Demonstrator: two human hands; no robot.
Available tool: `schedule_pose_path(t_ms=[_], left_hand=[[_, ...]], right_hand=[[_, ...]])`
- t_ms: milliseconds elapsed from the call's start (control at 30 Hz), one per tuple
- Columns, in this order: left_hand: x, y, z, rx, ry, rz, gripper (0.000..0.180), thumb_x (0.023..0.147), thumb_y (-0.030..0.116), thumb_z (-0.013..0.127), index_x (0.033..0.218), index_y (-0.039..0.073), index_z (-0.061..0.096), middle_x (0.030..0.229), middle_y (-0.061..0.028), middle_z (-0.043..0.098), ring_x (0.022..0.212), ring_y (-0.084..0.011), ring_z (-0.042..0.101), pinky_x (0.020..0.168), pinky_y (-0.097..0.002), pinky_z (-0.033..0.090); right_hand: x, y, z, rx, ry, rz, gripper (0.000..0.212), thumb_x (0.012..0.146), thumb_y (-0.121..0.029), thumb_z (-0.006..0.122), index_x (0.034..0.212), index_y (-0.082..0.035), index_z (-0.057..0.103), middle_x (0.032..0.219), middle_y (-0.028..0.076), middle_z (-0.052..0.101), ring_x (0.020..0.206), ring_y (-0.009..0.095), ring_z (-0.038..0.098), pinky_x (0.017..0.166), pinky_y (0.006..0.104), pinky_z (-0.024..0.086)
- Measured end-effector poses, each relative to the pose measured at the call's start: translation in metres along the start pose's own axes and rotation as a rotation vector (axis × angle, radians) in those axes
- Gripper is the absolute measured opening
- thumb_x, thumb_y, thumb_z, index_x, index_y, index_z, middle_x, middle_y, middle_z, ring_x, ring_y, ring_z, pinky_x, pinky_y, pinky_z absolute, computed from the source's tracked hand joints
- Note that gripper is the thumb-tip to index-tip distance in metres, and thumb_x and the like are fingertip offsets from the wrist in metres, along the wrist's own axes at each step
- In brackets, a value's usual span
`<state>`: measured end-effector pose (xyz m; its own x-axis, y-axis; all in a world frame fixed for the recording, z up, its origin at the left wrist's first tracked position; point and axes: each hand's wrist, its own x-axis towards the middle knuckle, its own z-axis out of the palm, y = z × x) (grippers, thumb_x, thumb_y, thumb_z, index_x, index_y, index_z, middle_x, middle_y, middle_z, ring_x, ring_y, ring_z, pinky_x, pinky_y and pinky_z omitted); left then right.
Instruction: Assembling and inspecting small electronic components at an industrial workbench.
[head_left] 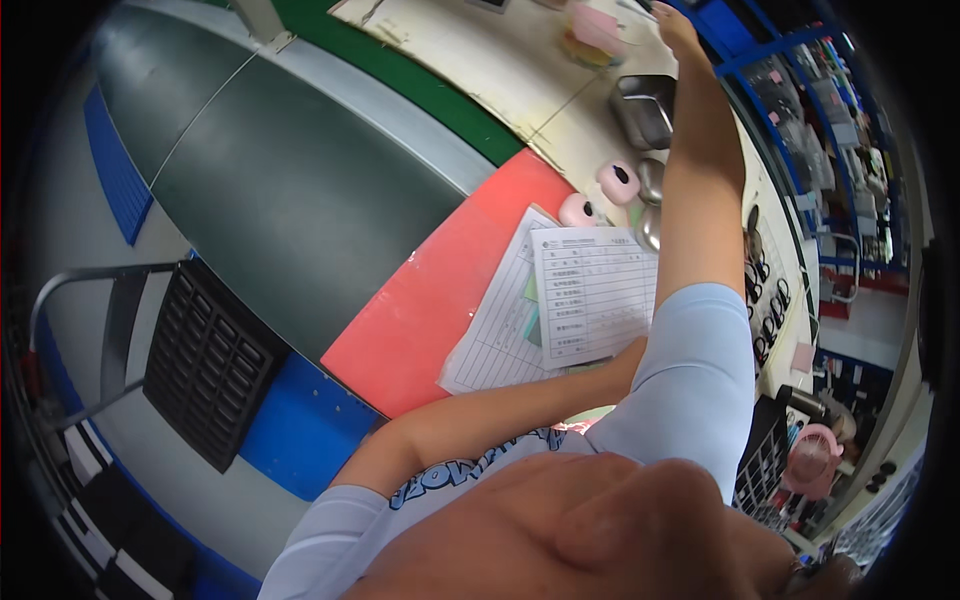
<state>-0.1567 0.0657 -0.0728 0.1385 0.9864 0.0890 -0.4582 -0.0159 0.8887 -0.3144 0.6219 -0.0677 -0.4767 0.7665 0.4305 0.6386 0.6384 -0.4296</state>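
Observation:
My right arm stretches to the far end of the cream worktop. At the top rim my right hand is small and partly cut off, near a thin light object; I cannot make out its grip. My left forearm crosses low before the papers, and only the wrist edge of my left hand shows, the fingers hidden behind my right sleeve. Beside the wrist lies a printed form sheet, over another form in a clear sleeve. Both rest on a red mat.
Two pink rounded objects and a metal tray stand along the right arm. A blurred pink-and-yellow stack sits farther off. Left are a dark green surface and a black chair back. Blue shelving stands right.

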Motion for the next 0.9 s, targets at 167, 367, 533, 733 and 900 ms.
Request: schedule_pose_path(t_ms=[167, 367, 533, 733, 900], left_hand=[[0.007, 0.016, 0.021, -0.002, -0.098, -0.058, 0.026, 0.077, 0.014, 0.070, 0.098, 0.000, 0.064, 0.096, -0.0177, 0.067, 0.088, -0.0240, 0.063, 0.074, -0.0351, 0.048], [0.007, -0.010, 0.013, 0.187, -0.003, 0.072, 0.022, 0.077, 0.018, 0.067, 0.091, 0.001, 0.065, 0.090, -0.0215, 0.065, 0.082, -0.0339, 0.062, 0.069, -0.0370, 0.048], [0.007, -0.016, 0.014, 0.038, -0.016, 0.029, 0.019, 0.082, 0.017, 0.060, 0.091, 0.001, 0.064, 0.090, -0.0210, 0.065, 0.080, -0.0330, 0.062, 0.068, -0.0379, 0.048], [0.013, 0.017, 0.026, -0.357, -0.027, -0.215, 0.028, 0.084, 0.019, 0.061, 0.104, 0.000, 0.063, 0.104, -0.0144, 0.066, 0.097, -0.0220, 0.060, 0.080, -0.0372, 0.047], [0.000, -0.017, 0.003, -0.157, -0.098, -0.023, 0.032, 0.085, 0.022, 0.061, 0.109, 0.001, 0.062, 0.113, -0.0163, 0.063, 0.105, -0.0222, 0.058, 0.086, -0.0391, 0.046]], right_hand=[[0.026, 0.048, -0.093, -0.241, -0.007, 0.149, 0.044, 0.091, -0.041, 0.043, 0.116, -0.014, 0.065, 0.110, 0.009, 0.067, 0.103, 0.028, 0.061, 0.089, 0.0345, 0.044], [-0.029, -0.069, -0.095, -0.191, 0.242, 0.122, 0.052, 0.096, -0.042, 0.033, 0.085, -0.006, 0.070, 0.087, 0.019, 0.067, 0.086, 0.041, 0.062, 0.077, 0.0459, 0.047], [-0.011, -0.056, -0.120, -0.501, 0.527, 0.250, 0.046, 0.094, -0.037, 0.039, 0.083, -0.005, 0.070, 0.085, 0.017, 0.068, 0.086, 0.038, 0.064, 0.072, 0.0452, 0.048], [-0.020, 0.077, -0.133, -0.826, 0.019, 0.027, 0.036, 0.092, -0.024, 0.040, 0.105, -0.006, 0.068, 0.118, 0.022, 0.061, 0.114, 0.039, 0.056, 0.095, 0.0472, 0.045], [-0.039, -0.011, -0.058, -0.722, -0.441, 0.305, 0.035, 0.087, -0.017, 0.045, 0.113, -0.008, 0.067, 0.124, 0.017, 0.059, 0.117, 0.035, 0.055, 0.097, 0.0464, 0.043]])
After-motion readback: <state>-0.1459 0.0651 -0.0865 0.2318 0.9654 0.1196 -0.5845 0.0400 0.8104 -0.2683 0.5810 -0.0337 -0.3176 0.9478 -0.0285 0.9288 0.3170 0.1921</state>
